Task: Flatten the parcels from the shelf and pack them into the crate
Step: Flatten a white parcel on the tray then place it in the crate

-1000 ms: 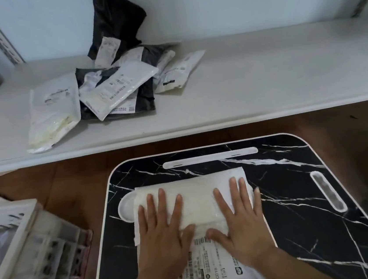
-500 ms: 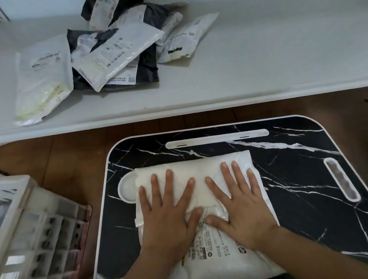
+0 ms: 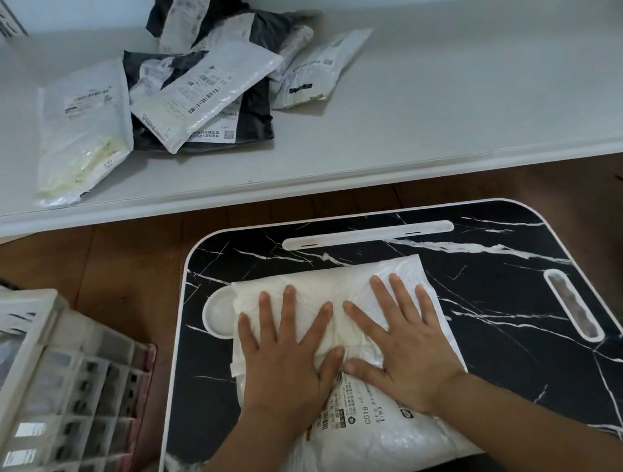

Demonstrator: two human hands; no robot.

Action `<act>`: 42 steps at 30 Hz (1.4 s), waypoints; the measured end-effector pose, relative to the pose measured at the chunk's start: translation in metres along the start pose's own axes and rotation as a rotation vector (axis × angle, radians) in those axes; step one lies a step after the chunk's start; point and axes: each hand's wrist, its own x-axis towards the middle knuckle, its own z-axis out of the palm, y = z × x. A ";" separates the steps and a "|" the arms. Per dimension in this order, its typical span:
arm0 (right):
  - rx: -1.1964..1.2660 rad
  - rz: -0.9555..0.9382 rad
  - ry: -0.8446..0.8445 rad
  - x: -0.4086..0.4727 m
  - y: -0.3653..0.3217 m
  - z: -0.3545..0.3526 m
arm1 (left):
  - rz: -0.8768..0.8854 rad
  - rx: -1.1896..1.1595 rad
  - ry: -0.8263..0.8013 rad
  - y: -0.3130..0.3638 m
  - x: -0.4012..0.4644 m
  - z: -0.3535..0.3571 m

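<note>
Both hands, left (image 3: 286, 370) and right (image 3: 405, 353), lie flat with grip released, fingers spread, pressing the white parcel (image 3: 348, 437) on the black marble counter (image 3: 502, 291).

White poly parcel (image 3: 368, 439) lies on worktop (image 3: 502, 291), label up, far end folded over w/ both hands pressing flat on it. Pile of white + black parcels (image 3: 204, 92) on shelf (image 3: 443, 112), overlapping. White lattice crate (image 3: 41, 402) at left, beside worktop.
</note>
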 end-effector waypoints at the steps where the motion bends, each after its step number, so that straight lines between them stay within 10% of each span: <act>1: 0.011 0.007 -0.001 0.001 -0.001 -0.004 | -0.002 -0.001 -0.005 0.000 0.000 -0.001; 42: -0.108 -0.023 0.110 -0.054 -0.020 0.031 | 0.076 0.018 -0.054 0.007 -0.068 -0.006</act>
